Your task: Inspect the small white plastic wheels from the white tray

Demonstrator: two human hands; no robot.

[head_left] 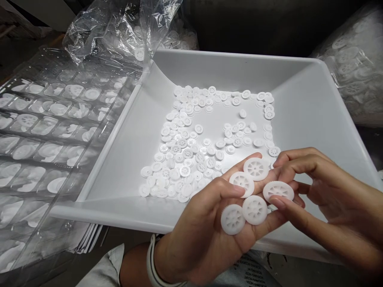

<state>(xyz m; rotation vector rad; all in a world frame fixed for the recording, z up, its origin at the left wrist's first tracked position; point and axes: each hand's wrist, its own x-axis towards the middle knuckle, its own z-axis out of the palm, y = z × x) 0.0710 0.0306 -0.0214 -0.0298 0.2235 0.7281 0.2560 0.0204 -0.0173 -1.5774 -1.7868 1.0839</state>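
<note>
My left hand point(209, 223) lies palm up over the near edge of a white tray point(302, 99). Several white plastic gear wheels point(243, 183) rest on its palm and fingers, with its thumb pressed on one. My right hand point(326, 195) comes in from the right and pinches one more white gear wheel point(278, 190) between thumb and fingers, right beside those on the left hand. Many smaller-looking white gears point(191, 147) lie scattered on the tray floor, mostly left of centre and along the back.
A clear plastic blister sheet point(44, 131) with rows of pockets holding white gears lies left of the tray. A crumpled clear bag point(119, 28) with gears sits at the tray's back left corner. Another bag of gears point(356, 59) stands at the right.
</note>
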